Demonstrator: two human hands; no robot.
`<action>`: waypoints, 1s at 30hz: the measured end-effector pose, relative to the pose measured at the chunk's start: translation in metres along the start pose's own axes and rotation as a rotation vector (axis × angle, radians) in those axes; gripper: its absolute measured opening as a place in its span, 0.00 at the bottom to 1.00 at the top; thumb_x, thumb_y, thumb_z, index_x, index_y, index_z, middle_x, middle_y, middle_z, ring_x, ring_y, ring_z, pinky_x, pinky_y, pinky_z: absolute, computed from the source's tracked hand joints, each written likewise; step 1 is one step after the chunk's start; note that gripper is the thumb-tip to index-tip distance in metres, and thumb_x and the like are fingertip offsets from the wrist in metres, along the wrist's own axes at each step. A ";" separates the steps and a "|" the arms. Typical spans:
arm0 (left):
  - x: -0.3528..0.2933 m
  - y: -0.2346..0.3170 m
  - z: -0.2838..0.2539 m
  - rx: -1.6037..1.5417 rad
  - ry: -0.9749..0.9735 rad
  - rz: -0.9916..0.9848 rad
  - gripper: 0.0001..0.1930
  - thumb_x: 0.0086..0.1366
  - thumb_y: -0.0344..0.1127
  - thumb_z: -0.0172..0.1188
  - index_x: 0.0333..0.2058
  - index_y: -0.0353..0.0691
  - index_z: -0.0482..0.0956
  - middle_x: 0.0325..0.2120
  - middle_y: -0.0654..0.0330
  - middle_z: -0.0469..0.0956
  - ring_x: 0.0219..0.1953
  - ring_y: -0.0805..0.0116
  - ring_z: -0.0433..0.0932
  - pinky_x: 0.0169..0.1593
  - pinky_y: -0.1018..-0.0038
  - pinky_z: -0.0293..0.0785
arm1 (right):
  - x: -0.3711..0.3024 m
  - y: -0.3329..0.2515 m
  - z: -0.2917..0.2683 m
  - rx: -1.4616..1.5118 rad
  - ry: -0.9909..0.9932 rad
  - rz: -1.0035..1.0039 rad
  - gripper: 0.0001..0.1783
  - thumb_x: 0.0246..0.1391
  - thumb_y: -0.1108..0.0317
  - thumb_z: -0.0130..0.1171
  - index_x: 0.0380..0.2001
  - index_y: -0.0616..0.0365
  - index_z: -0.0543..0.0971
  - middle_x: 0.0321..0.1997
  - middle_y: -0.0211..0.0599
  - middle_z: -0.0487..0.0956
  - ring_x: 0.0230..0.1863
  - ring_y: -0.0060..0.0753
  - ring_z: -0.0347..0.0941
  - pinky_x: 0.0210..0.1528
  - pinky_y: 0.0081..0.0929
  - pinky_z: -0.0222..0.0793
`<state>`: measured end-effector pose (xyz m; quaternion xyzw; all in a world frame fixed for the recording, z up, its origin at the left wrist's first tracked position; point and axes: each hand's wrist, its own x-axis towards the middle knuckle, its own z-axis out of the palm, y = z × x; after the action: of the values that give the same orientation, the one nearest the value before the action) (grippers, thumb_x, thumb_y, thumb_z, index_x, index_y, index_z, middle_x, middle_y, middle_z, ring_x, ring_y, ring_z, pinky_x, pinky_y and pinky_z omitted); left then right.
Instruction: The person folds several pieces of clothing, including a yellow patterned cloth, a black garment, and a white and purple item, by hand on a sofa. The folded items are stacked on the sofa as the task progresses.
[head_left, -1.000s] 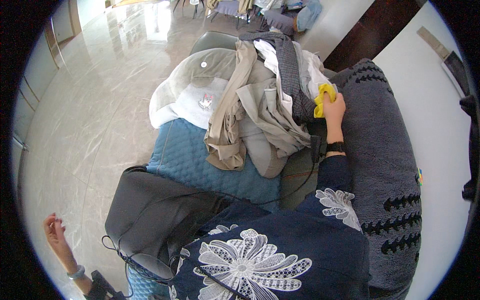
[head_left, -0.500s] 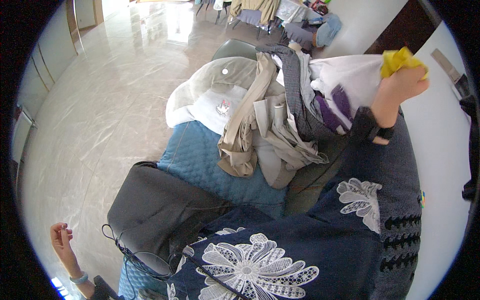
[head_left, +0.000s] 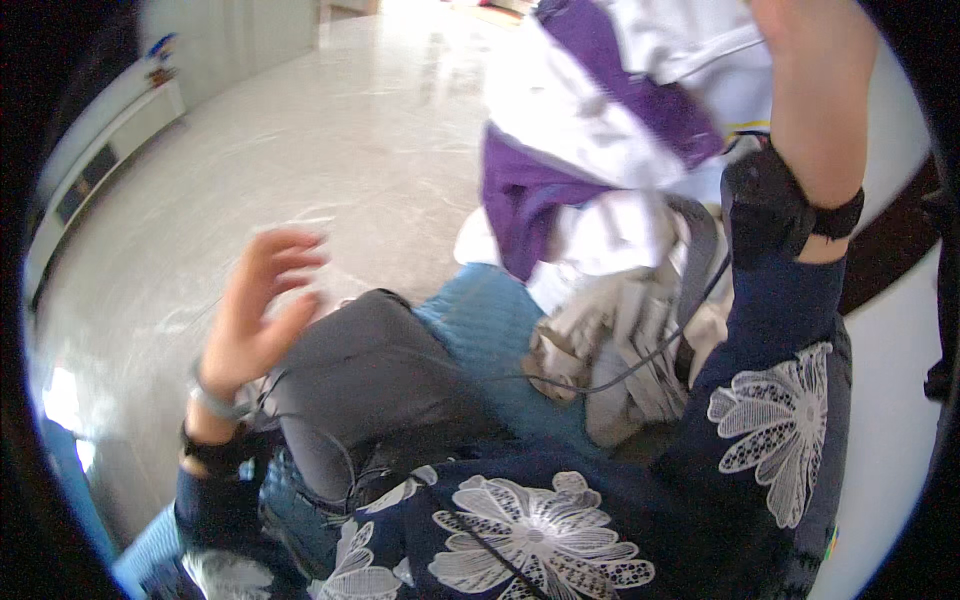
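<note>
My left hand (head_left: 262,315) is raised at the left with its fingers apart and nothing in them, blurred by motion, close to a dark grey boxy fabric item (head_left: 370,365). At the top right my right forearm reaches up, and my right hand (head_left: 800,20) is mostly cut off by the upper edge. A white and purple garment (head_left: 640,100) hangs lifted beside that arm, apparently from the right hand; the fingers are out of sight. Under it lies a pile of beige and grey clothes (head_left: 625,350).
The clothes rest on a blue quilted cover (head_left: 490,320). A thin dark cable (head_left: 640,365) loops across the pile. Pale glossy floor (head_left: 330,150) spreads at the left, with a low white cabinet (head_left: 110,150) beyond. A white wall (head_left: 885,420) stands at the right.
My right arm has risen with the white and purple garment, pulling it up from the pile. My left hand has come up and inward from the lower left. The view has shifted.
</note>
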<state>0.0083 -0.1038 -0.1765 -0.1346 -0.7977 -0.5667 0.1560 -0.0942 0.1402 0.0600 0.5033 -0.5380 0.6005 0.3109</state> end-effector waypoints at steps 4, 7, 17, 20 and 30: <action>0.045 0.014 0.038 0.187 0.177 0.335 0.48 0.47 0.46 0.72 0.59 0.33 0.51 0.56 0.41 0.59 0.58 0.47 0.62 0.58 0.57 0.62 | 0.014 -0.008 0.039 0.049 -0.011 0.119 0.12 0.61 0.66 0.46 0.45 0.60 0.69 0.46 0.40 0.71 0.45 0.36 0.70 0.49 0.31 0.69; 0.063 0.012 -0.010 0.254 0.460 0.249 0.50 0.45 0.46 0.74 0.60 0.37 0.50 0.57 0.46 0.56 0.60 0.51 0.59 0.58 0.55 0.61 | 0.026 0.022 0.091 0.229 -0.082 0.401 0.13 0.60 0.64 0.45 0.41 0.62 0.71 0.40 0.39 0.74 0.38 0.34 0.72 0.40 0.34 0.69; 0.058 -0.010 -0.078 0.198 0.255 0.015 0.38 0.54 0.43 0.66 0.58 0.37 0.57 0.54 0.47 0.61 0.53 0.54 0.69 0.49 0.64 0.74 | 0.018 0.064 0.095 0.374 -0.157 0.854 0.16 0.60 0.64 0.41 0.42 0.65 0.72 0.37 0.41 0.77 0.36 0.35 0.78 0.38 0.34 0.77; 0.037 0.015 -0.058 0.203 0.075 0.254 0.54 0.45 0.50 0.71 0.62 0.35 0.47 0.60 0.39 0.51 0.59 0.43 0.59 0.59 0.61 0.64 | 0.019 0.081 0.105 0.604 -0.103 0.941 0.16 0.60 0.64 0.42 0.42 0.66 0.71 0.39 0.43 0.77 0.37 0.36 0.77 0.39 0.35 0.77; 0.043 0.018 -0.068 -0.067 0.606 0.087 0.14 0.56 0.28 0.58 0.42 0.34 0.75 0.33 0.49 0.79 0.37 0.59 0.79 0.41 0.70 0.74 | 0.028 0.104 0.105 0.565 -0.099 1.062 0.16 0.62 0.64 0.44 0.46 0.63 0.70 0.42 0.41 0.76 0.42 0.36 0.76 0.43 0.33 0.75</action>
<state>-0.0170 -0.1611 -0.1229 0.0015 -0.6890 -0.6000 0.4065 -0.1692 0.0109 0.0426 0.2561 -0.5491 0.7693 -0.2028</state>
